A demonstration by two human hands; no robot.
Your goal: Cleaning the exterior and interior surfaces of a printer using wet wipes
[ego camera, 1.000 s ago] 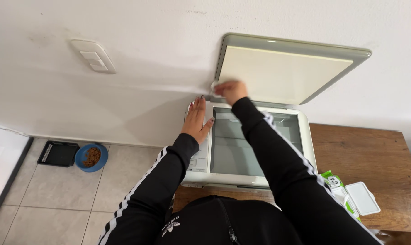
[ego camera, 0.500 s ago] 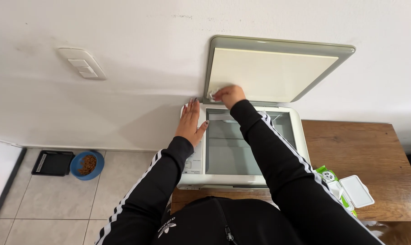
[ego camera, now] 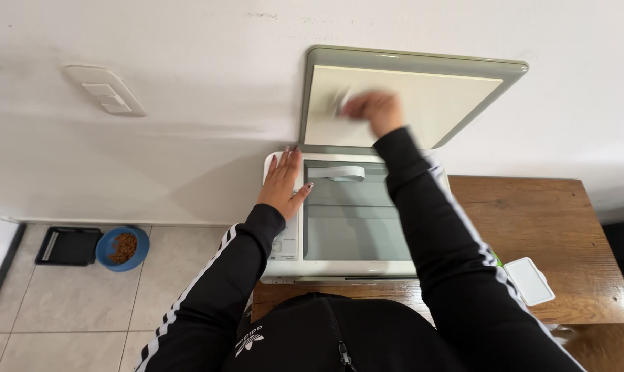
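R hand [ego camera: 375, 110] up on pale inner face of raised scanner lid [ego camera: 422, 103], fingers bunched on small white wipe [ego camera: 342, 100], blurred so grip detail can't tell. L hand [ego camera: 283, 184] flat on printer's [ego camera: 288, 241] left edge beside glass [ego camera: 356, 224], fingers straight & close together. Wipes pack [ego camera: 529, 280] w/ lid open on wooden table [ego camera: 532, 213], well apart from hands

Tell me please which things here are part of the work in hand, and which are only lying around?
In use:
- scanner on the wooden table, lid raised
- white wipe, blurred, in the right hand
- left hand, flat on the scanner's left edge

Lying about:
- wipes pack
- blue bowl
- black tray
- wall switch
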